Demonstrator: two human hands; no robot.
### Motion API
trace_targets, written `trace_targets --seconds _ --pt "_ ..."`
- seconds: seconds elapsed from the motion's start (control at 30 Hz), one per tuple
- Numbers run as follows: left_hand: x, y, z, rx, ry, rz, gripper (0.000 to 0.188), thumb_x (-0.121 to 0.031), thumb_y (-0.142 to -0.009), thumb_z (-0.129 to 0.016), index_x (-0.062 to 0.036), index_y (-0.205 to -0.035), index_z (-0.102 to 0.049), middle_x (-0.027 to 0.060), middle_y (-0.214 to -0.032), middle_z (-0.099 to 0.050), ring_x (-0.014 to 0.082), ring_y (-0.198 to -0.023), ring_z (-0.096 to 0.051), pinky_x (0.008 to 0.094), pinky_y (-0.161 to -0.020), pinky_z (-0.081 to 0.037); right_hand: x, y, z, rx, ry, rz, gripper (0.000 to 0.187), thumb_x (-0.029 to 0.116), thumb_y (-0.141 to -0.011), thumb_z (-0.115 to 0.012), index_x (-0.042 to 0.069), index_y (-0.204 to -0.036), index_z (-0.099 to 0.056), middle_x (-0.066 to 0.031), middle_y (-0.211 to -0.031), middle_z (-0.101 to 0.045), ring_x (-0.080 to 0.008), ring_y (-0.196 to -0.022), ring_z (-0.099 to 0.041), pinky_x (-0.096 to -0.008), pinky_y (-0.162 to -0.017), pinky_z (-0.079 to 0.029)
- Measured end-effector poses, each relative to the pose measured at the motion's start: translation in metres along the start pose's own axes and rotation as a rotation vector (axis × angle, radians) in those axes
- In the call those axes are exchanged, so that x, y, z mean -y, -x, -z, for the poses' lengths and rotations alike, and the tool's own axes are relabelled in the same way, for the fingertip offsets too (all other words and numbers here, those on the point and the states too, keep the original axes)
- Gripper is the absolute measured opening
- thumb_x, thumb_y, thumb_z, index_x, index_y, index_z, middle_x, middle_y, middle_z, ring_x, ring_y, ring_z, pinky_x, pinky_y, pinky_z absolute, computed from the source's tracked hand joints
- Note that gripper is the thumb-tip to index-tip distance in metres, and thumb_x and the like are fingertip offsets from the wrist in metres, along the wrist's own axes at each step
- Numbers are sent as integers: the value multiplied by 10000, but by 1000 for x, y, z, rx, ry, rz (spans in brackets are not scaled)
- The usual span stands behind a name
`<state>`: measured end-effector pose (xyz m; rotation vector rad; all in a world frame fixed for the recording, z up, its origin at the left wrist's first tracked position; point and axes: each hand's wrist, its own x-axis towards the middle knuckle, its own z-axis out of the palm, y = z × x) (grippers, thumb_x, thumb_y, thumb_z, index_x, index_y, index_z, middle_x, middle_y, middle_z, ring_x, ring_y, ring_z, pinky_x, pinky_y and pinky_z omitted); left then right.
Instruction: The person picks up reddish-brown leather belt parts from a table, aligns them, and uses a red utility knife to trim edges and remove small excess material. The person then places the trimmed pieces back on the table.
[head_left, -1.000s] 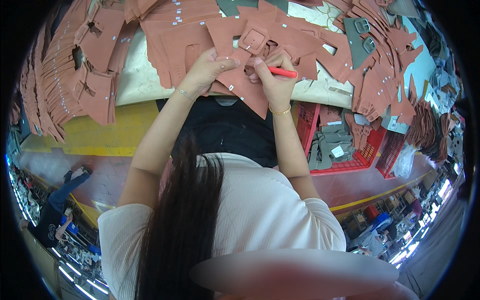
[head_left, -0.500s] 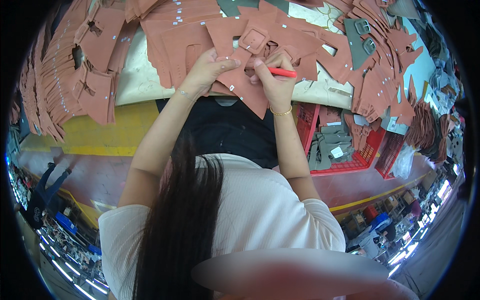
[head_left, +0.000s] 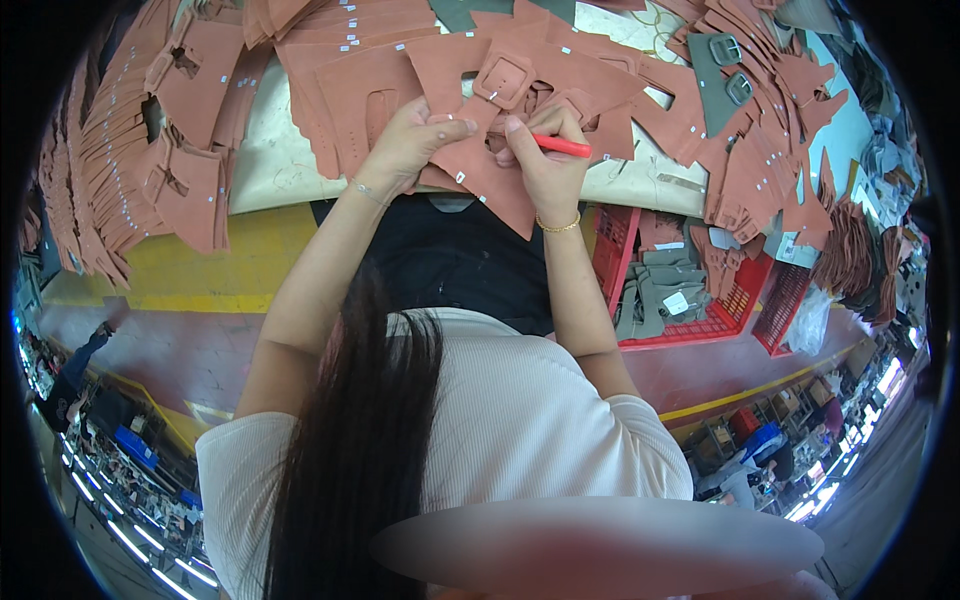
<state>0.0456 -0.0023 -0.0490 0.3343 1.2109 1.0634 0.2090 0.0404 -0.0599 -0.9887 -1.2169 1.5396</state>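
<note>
At the near edge of the table, my left hand (head_left: 408,148) pinches a salmon-coloured leather-like cut piece (head_left: 492,182) between thumb and fingers. The piece has a pointed lower end and small white labels. My right hand (head_left: 545,172) is closed around a red pen (head_left: 562,146), its thumb toward the left hand. Those fingers rest at the piece's upper part and hide the pen's tip. Just beyond both hands lies a square covered buckle (head_left: 503,82) among more salmon pieces.
Fanned stacks of salmon pieces (head_left: 95,190) cover the table's left side. At right, a grey-green piece (head_left: 715,95) carries two buckles, near a flat metal strip (head_left: 682,181). Below the table edge, a red crate (head_left: 738,315) holds grey-green and salmon parts. Another person (head_left: 85,355) stands far left.
Both hands keep their grips, and the right hand with the pen has shifted very slightly left. The person at far left has moved further toward the picture's edge.
</note>
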Motion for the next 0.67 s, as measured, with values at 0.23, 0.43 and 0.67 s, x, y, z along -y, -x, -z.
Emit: trace_targets --seconds 0.23,0.43,0.67 --pt "5 -4 3 33 42 -20 459 -63 -816 -671 33 -1212 -460 148 -1112 -616 185 -982 -622 311 -828 -519 1 -1 -1 0 -29 -25 233 -10 -832 -647 26 -696 -461 -56 -621 -565 -103 -524 -602 -215 -467 -491" --pt "4 -3 4 39 44 -9 463 -69 -813 -677 37 -1208 -460 149 -1111 -613 183 -976 -623 311 -831 -518 0 -2 -1 -1 -1 22 230 -8 -840 -639 27 -701 -459 -63 -626 -575 -111 -530 -608 -219 -472 -495" --pt "0 -1 3 35 21 -17 520 -86 -809 -689 37 -1243 -432 134 -1137 -598 178 -1007 -610 305 -850 -508 0 0 -1 -9 6 -11 231 6 -847 -639 28 -699 -463 -85 -661 -594 -125 -536 -619 -227 -478 -509"
